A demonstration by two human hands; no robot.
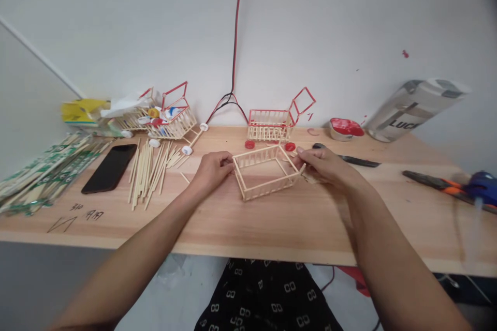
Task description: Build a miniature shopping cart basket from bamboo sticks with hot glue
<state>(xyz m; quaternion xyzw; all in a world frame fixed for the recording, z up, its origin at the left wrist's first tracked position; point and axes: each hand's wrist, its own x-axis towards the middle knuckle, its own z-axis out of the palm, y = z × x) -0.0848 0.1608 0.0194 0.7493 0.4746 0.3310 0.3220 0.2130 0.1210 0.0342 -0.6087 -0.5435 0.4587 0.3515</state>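
Note:
A small open basket frame (271, 185) of pale wooden sticks, with short slats round its sides, is between my hands over the table. My left hand (213, 170) is closed, its thumb and fingers pinching the frame's left end. At the right end, my right hand (324, 164) is closed with its fingertips on the frame's corner. Whether those fingers also hold a small stick piece, I cannot tell. Behind the frame stands a stick-built toy shopping cart (269, 119) with red-painted rims, a red handle and red wheels.
At left lie loose sticks (145, 173), a black phone (110, 168) and wrapped chopsticks (50, 170). More toy carts (176, 121) stand behind them. Toward the right are a tub of red paint (345, 128), a black-handled tool (359, 161), pliers (430, 181) and a leaning clear bag (415, 111).

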